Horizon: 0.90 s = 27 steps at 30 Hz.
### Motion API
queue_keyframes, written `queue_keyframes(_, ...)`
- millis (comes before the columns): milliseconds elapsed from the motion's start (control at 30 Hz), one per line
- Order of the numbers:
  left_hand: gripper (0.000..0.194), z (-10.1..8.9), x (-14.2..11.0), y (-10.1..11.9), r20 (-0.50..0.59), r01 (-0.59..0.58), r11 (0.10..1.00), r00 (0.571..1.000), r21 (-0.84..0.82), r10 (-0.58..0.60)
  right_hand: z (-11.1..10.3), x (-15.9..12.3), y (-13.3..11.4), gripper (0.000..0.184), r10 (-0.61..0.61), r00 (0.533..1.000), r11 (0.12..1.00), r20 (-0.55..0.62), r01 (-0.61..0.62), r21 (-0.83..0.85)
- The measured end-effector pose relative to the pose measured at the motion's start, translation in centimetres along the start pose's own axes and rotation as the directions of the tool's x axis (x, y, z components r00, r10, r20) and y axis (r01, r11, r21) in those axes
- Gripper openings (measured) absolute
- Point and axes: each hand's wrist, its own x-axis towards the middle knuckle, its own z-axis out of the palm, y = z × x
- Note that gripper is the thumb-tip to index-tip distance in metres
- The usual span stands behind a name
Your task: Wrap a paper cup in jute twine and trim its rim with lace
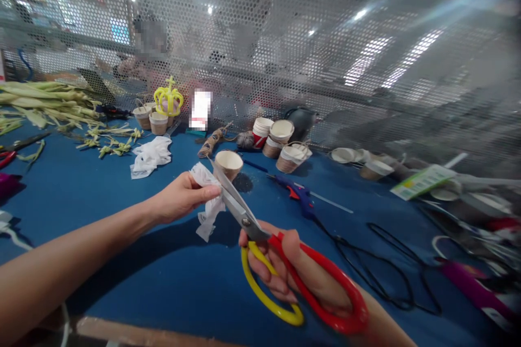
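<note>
My left hand (185, 195) pinches a crumpled strip of thin white material (207, 217), which hangs below the thumb and sticks up above it. In my right hand (272, 260) is a pair of scissors (246, 222) with one red and one yellow handle loop. Their blades are slightly apart and reach to the white strip beside my left thumb. Just behind the blade tips a small paper cup (228, 164) stands upright, its outside brownish. Another crumpled white piece (151, 156) lies on the blue table (171, 276), left of the cup.
A blue glue gun (299, 195) lies right of the scissors, its black cable trailing rightward. Cups wrapped in twine (291, 158), a twine roll (210, 142) and a yellow crown (168, 98) stand farther back. Corn husks (49, 100) are piled far left. A perforated metal screen (244, 38) borders the table.
</note>
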Motion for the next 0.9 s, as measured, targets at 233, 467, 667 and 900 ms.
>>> queue_keyframes(233,0.028,0.1,0.0,0.1,-0.009,-0.003,1.0,1.0,-0.028,0.002,0.1,0.3,-0.3,0.06,0.009,1.0,1.0,0.003,-0.009,-0.019)
queue_keyframes(467,0.026,0.8,-0.3,0.5,0.007,0.034,0.992,0.999,-0.12,-0.034,-0.3,-0.1,0.3,0.063,-0.008,1.0,1.0,0.029,0.008,0.0)
queue_keyframes(667,0.032,0.4,-0.2,0.1,-0.027,-0.015,0.999,1.0,-0.048,0.014,-0.4,0.0,0.6,0.064,-0.021,0.999,0.999,0.025,0.02,0.027)
queue_keyframes(900,0.036,-0.6,0.2,-0.6,-0.023,-0.11,0.964,0.993,0.241,0.119,-0.6,0.1,0.9,0.064,-0.02,1.0,0.999,0.022,0.019,0.044)
